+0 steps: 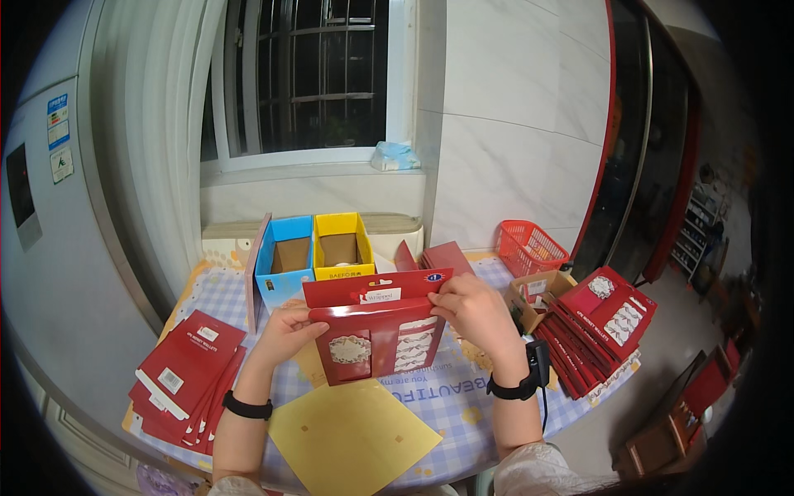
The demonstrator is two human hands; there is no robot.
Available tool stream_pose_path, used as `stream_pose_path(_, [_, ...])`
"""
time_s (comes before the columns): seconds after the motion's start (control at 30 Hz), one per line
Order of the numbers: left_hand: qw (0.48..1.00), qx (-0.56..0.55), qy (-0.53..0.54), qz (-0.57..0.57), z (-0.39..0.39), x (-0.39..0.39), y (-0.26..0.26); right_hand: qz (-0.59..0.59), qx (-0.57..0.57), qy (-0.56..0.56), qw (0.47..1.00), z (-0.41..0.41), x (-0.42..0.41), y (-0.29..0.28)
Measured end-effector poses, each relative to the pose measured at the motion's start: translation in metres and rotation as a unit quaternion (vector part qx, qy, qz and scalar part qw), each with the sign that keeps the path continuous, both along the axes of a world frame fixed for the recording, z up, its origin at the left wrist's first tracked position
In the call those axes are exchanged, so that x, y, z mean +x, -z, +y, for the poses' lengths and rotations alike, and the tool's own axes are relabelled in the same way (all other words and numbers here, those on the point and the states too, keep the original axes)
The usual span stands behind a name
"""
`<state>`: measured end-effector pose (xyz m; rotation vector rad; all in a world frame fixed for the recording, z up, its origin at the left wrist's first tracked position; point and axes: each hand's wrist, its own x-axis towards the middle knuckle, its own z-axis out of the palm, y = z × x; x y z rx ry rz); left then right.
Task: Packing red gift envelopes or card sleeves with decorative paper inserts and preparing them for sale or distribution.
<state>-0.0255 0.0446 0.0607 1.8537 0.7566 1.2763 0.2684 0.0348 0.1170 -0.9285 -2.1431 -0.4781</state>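
Note:
My left hand (290, 332) grips the left upper edge of a red cardboard money wallet package (383, 347), thumb in front. At its upper right, my right hand (465, 304) pinches the edge near the raised red header flap. The package stands upright above the table, showing wallets with a floral badge and a bow pattern. A yellow sheet (356, 434) lies on the checked tablecloth in front of me. To the left is a pile of red flat packages (192, 359), some with a barcode label showing. Stacked packages (608, 316) like the held one lie at the right.
Behind the package stand a blue open box (285, 279) and a yellow open box (341, 271). Red envelopes (448, 257) lie behind on the right, near a red plastic basket (533, 254) and a small cardboard box (530, 310). A refrigerator (49, 204) stands left.

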Motion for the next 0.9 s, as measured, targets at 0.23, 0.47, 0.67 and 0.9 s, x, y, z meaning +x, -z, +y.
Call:
stream_pose_path(0.23, [0.999, -0.033, -0.001, 0.009, -0.004, 0.001, -0.006, -0.006, -0.018, 0.004, 1.0, 0.003, 0.014, -0.003])
stream_pose_path(0.47, [0.998, -0.043, 0.016, -0.037, 0.006, 0.001, 0.006, 0.153, -0.195, -0.069, 0.966, 0.02, 0.03, 0.01])
stream_pose_path(0.67, [0.995, -0.036, -0.002, -0.09, 0.006, 0.013, 0.008, 0.383, -0.402, -0.218, 0.802, 0.052, 0.035, 0.042])
stream_pose_path(0.9, [0.984, 0.033, -0.018, -0.176, 0.017, 0.012, 0.023, 0.438, -0.408, -0.276, 0.752, 0.065, 0.032, 0.059])
